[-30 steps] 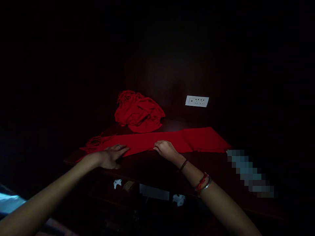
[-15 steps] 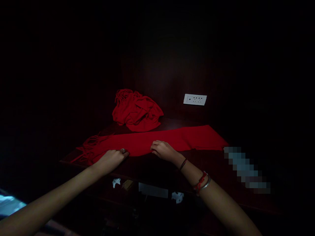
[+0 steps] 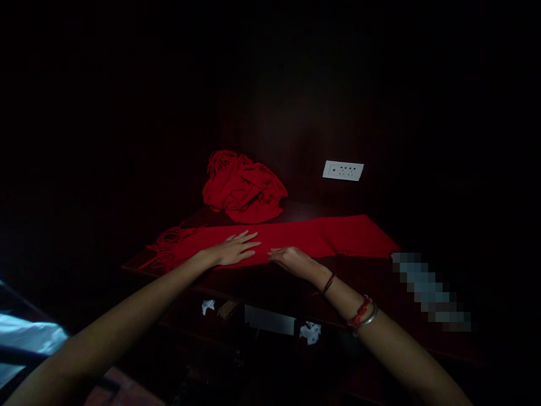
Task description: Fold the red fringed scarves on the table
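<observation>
A long red scarf (image 3: 296, 239) lies flat and folded into a strip on a dark wooden tabletop, its fringe spread at the left end. My left hand (image 3: 236, 250) rests palm down on the scarf with its fingers spread; a ring shows on one finger. At the strip's near edge, my right hand (image 3: 291, 259) has its fingers drawn together on the cloth. Bracelets circle the right wrist and forearm. Behind the strip sits a second red fringed scarf (image 3: 247, 189), crumpled in a heap.
A white power socket (image 3: 343, 170) is set in the dark back wall. Below the tabletop's front edge, a shelf holds a brown block-like item (image 3: 228, 309), a white sheet (image 3: 269, 320) and crumpled white pieces (image 3: 310, 332). A pixelated patch covers something at the right.
My left hand has let go of the scarf's near edge, moved up and right onto the cloth, and opened flat. My right hand stays at the near edge. The view has shifted slightly.
</observation>
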`<state>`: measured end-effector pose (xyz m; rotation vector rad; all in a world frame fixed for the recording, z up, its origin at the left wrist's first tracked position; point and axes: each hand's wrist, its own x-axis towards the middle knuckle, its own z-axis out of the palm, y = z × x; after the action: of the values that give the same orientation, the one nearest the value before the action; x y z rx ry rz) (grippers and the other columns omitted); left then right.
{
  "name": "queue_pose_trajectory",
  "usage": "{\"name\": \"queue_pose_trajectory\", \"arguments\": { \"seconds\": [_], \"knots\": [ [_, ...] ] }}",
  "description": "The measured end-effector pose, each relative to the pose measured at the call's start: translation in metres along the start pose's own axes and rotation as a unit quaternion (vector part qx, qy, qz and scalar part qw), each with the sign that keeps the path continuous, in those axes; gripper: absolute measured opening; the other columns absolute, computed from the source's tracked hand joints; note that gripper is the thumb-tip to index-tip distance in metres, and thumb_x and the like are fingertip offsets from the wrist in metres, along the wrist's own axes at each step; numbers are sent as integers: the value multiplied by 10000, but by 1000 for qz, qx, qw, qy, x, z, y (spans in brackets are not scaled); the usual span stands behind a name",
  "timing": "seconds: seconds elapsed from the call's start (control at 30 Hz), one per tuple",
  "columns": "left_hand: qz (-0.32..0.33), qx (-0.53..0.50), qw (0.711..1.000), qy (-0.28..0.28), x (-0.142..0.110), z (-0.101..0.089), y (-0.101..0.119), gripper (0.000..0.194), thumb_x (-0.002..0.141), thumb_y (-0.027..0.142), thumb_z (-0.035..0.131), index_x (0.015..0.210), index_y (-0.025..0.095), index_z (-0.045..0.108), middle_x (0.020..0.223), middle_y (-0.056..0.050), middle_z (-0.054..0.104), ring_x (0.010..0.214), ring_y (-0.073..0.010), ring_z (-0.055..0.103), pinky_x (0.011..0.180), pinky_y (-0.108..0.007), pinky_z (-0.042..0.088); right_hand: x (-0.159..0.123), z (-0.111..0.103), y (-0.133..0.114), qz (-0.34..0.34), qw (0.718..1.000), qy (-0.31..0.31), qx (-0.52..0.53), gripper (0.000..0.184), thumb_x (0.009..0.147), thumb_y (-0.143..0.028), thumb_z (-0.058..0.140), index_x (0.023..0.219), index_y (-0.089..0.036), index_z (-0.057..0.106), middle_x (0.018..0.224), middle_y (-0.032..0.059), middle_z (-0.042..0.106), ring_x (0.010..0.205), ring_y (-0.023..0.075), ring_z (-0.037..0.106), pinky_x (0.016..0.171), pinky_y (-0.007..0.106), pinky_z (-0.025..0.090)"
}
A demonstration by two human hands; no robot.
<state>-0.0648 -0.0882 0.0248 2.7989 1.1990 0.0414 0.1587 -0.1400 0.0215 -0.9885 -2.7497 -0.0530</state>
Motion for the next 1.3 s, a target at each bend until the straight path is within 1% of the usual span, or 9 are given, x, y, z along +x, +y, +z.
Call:
{"name": "queue_pose_trajectory", "arguments": {
  "seconds": [0.2,0.33,0.47,0.57,0.67,0.83,0.93,1.13,1.3],
  "knots": [
    [-7,1,999,-35,-1,10,-17,520,793,544,226,1264,342,139,1351,-12,92,1212,-259,59,934,-462,114,-18,5,-1,-3,998,-20,67,372,846,-230,290,1215,-197,330,1256,33,360,1169,104,259,971,329,190],
    [7,20,1000,-23,4,3,-2,524,793,546,219,1265,326,154,1352,-19,82,1215,-254,26,937,-469,82,-25,-3,1,17,995,-47,88,412,838,-315,303,1241,-237,277,1289,24,305,1192,117,205,979,366,134],
    [51,25,998,13,20,7,17,516,799,536,226,1265,327,154,1354,-7,74,1219,-230,12,945,-455,67,-35,-12,12,126,990,-37,56,483,820,-437,266,1269,-276,192,1332,30,200,1221,179,81,960,468,53],
    [46,12,999,-8,25,12,17,523,794,542,231,1265,330,147,1350,-13,107,1217,-234,54,942,-457,84,-42,-11,20,204,971,-118,48,532,794,-525,205,1275,-316,121,1355,17,93,1219,244,0,920,542,41],
    [56,8,998,-20,23,12,9,525,791,546,235,1263,340,137,1350,-10,104,1217,-233,61,943,-455,88,-44,-8,23,218,962,-156,57,542,781,-558,163,1273,-336,103,1359,4,63,1216,254,-16,917,544,18],
    [57,9,998,-14,21,8,6,533,787,553,229,1265,342,123,1355,-8,68,1218,-233,30,945,-456,84,-46,-10,26,251,958,-121,58,567,762,-591,129,1272,-348,77,1361,4,40,1212,265,-46,906,555,-16],
    [33,14,999,11,25,11,9,546,783,560,225,1268,331,127,1354,-13,72,1218,-240,17,941,-468,80,-50,-11,31,300,941,-146,57,622,732,-631,139,1276,-333,80,1360,25,9,1204,292,-56,901,558,-19],
    [10,12,1000,-14,27,13,7,560,774,579,205,1269,324,140,1352,-22,92,1215,-252,49,935,-475,100,-50,-8,35,310,939,-137,54,644,716,-650,125,1275,-336,68,1360,25,-15,1202,283,-78,907,546,-29],
    [-10,29,999,38,22,9,1,589,758,604,196,1271,323,132,1355,-9,58,1216,-249,8,942,-476,66,-52,-7,38,327,931,-156,54,669,698,-669,115,1276,-334,75,1360,35,-1,1205,286,-54,917,532,-5]
  ]
}}
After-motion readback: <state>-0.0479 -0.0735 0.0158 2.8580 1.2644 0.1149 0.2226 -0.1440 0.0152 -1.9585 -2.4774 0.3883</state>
